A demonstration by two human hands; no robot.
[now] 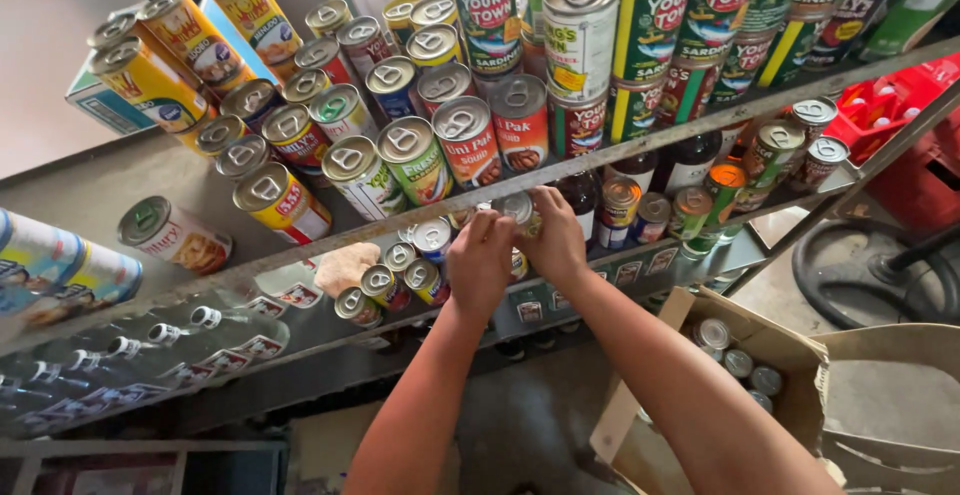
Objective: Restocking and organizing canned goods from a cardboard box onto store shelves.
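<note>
On the lower metal shelf, both hands, left hand and right hand, have fingers wrapped around a small silver-topped tin can, standing upright, lid facing up.

Both arms stretched forward; left hand and right hand touching, fingers curled, backs up.

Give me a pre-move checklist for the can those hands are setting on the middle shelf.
1. Both hands on the can: left hand and right hand meet at a small can: ok.
2. Grip firmness: fingers hide the can: cannot tell.
3. Free spot on the middle shelf: hidden behind the hands: cannot tell.
4. Neighbouring small cans standing steady: ok.
5. Supply in the cardboard box: cans visible inside: ok.
</note>
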